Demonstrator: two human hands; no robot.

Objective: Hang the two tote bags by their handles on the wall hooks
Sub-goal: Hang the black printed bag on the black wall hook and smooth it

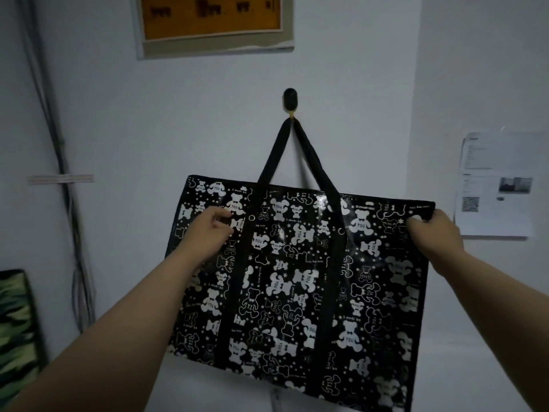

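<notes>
A big black tote bag [300, 281] printed with white bears hangs flat against the white wall. Its black handle [292, 153] is looped over a dark wall hook [290, 99]. My right hand [433, 230] pinches the bag's upper right corner. My left hand [209, 228] rests on the bag's front near the upper left, fingers curled against the fabric; whether it grips is unclear. A camouflage-patterned object [15, 328], possibly a second bag, shows at the lower left edge.
A framed orange notice [212, 20] hangs above the hook. Cables [64, 185] run down the wall at the left, held by a strip of tape. A printed paper sheet [496, 185] is stuck on the wall at the right.
</notes>
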